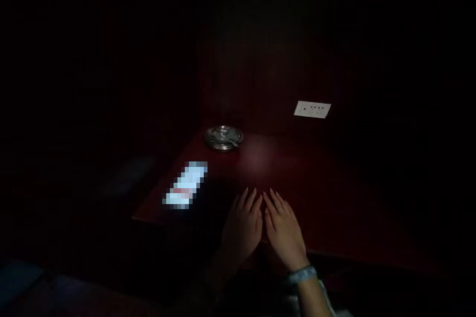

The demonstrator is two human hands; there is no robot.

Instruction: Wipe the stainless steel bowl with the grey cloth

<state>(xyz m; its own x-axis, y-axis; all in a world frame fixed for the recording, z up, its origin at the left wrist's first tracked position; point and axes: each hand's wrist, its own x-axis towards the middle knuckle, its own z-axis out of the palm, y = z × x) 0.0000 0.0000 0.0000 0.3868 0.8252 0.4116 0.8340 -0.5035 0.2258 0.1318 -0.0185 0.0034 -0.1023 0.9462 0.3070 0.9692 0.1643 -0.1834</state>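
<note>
Both palms face down at the near edge of a dark red table (327, 198). My left hand (243, 223) lies flat with its fingers stretched forward, and nothing shows in it. Close beside it, my right hand (283, 228) rests the same way, fingers slightly apart, with a ring on one finger and a light blue band (303, 275) around the wrist. To the left of my hands lies a bright, pixelated rectangle that looks like a lit phone (188, 183). Farther back sits a round, shiny metal dish (223, 138) with something spoon-like on top.
A white socket panel (312, 109) shows behind the table, right of the dish. The table's left corner (136, 217) juts toward me. Most of the surroundings are too dark to make out, and a faint pale patch lies at the lower left.
</note>
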